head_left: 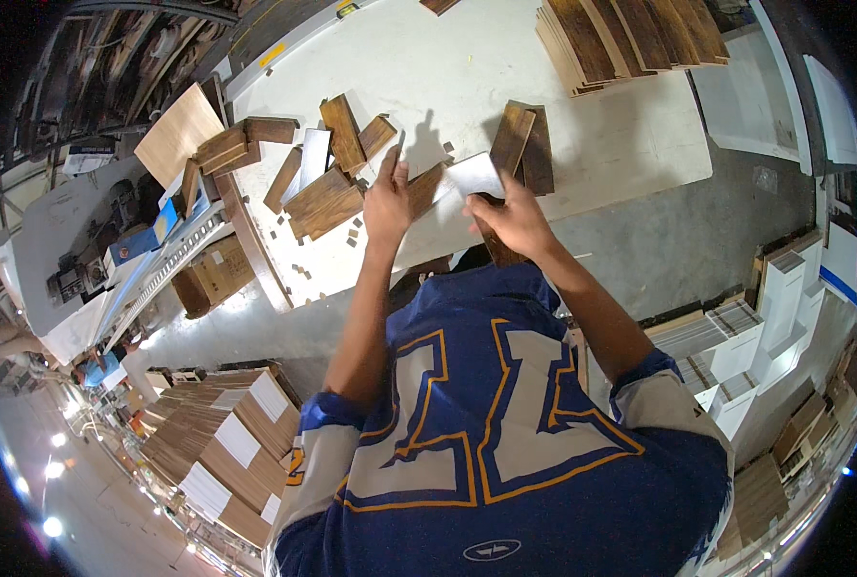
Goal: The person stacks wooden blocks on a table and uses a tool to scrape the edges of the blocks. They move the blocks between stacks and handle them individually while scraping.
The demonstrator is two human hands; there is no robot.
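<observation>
My right hand (517, 216) grips a small white rectangular panel (476, 176) by its right side, in front of my chest and over the near edge of the white table (630, 144). The panel's left side is blurred. My left hand (388, 204) is raised to the left of it, fingers bunched, with a narrow dark shape at their tip that I cannot make out. Dark brown wood pieces (324, 202) lie left of this hand, beside another white strip (314, 157). Two brown boards (526, 144) rest just beyond the right hand.
Stacked brown boards (630, 38) stand at the table's far right. Small dark blocks (298, 272) are scattered at its left. An open cardboard box (219, 274) sits left of the table. Panel stacks (226, 433) stand behind on the left; white panels (736, 337) stand at right.
</observation>
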